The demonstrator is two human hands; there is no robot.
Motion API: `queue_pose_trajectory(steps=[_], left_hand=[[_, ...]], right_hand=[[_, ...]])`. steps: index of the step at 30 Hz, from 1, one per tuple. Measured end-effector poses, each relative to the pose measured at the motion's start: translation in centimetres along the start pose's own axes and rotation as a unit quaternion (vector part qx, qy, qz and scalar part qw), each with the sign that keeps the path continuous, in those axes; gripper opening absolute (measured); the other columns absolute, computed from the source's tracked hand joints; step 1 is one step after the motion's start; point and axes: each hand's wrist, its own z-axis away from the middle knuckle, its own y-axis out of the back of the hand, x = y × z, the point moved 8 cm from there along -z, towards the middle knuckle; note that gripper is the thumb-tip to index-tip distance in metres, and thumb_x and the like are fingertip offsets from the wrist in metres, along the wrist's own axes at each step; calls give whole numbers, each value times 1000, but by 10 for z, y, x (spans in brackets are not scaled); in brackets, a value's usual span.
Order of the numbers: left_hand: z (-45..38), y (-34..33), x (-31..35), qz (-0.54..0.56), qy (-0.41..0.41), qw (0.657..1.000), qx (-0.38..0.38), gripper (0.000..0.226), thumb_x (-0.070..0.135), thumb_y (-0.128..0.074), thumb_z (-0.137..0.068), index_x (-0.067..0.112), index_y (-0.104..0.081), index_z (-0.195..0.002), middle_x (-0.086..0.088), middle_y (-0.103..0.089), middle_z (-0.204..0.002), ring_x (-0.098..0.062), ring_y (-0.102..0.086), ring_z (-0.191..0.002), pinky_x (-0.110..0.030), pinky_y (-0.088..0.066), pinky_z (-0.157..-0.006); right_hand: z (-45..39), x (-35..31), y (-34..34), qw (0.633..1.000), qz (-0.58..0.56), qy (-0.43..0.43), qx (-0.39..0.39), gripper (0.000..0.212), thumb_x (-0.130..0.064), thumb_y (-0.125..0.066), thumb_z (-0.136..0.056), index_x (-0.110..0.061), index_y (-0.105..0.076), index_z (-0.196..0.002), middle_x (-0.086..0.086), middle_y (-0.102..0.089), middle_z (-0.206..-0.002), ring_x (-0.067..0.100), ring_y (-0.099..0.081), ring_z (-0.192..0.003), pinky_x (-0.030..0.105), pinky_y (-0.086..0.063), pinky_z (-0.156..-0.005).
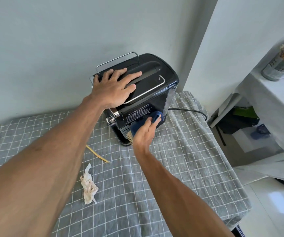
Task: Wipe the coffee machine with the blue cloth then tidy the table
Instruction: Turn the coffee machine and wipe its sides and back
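Observation:
A black coffee machine (156,86) stands at the back of a table covered with a grey checked cloth (180,159). My left hand (113,88) lies flat on the machine's top with its fingers spread. My right hand (145,134) presses the dark blue cloth (156,115) against the machine's near side, fingers wrapped over the bunched fabric. A crumpled white tissue (88,185) and a thin yellow stick (97,154) lie on the table in front of the machine, to the left of my right arm.
The machine's black cord (190,111) runs off the table's right edge. A white shelf at the right holds a metal holder of chopsticks (281,64). Bags and boxes (245,124) sit on the floor beneath it. A wall stands directly behind the machine.

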Motion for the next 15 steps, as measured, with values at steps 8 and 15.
queue_pose_trajectory(steps=[8,15], left_hand=[[-1,1,0,8,-8,1000,14,42,68,-16,-97,82,-5,-135,16,-12,-169,-26,-8,-155,-66,-3,-118],[-1,-1,-1,11,-5,1000,10,42,69,-15,-96,83,-3,-134,17,-11,-168,-25,-7,-155,-65,-2,-119]], right_hand=[[-37,14,22,950,-135,-283,-2,30,-44,-43,-103,-20,-55,-117,6,-64,-112,24,-62,-88,36,-52,-66],[6,33,13,991,27,-91,-93,50,-37,-34,-111,-24,-32,-159,8,-48,-155,28,-48,-138,49,-37,-119]])
